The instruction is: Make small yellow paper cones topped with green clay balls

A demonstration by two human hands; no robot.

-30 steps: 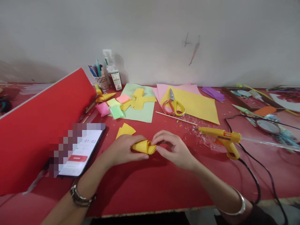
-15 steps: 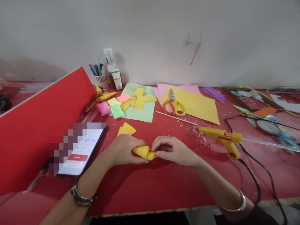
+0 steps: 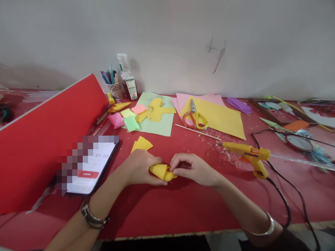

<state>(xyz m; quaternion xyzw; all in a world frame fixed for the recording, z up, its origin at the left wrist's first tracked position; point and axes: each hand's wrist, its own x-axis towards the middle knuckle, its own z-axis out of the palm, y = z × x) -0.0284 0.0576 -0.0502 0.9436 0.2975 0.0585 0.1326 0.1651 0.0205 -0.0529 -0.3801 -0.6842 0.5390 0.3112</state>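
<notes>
A rolled piece of yellow paper (image 3: 160, 171), roughly cone-shaped with folded layers at its right end, is between my hands above the red table. My left hand (image 3: 142, 169) is closed around its left part. The fingertips of my right hand (image 3: 192, 169) pinch the layered edge at the right end. Just beyond my left hand lies a flat yellow paper piece (image 3: 142, 143), partly hidden by the hand. To the left of my left forearm rests a phone (image 3: 91, 174) with a running timer on its screen.
A yellow glue gun (image 3: 246, 151) with its black cord lies at right. Scissors (image 3: 195, 116) lie on yellow paper (image 3: 225, 118) behind a thin stick (image 3: 197, 132). Colourful packets (image 3: 131, 123), a pen cup (image 3: 114, 90) and a bottle (image 3: 128, 82) are at back left. A red board (image 3: 52, 139) leans at left.
The folded layers at the paper's right end look slightly more spread. Both hands keep nearly the same grip, and the view has shifted slightly.
</notes>
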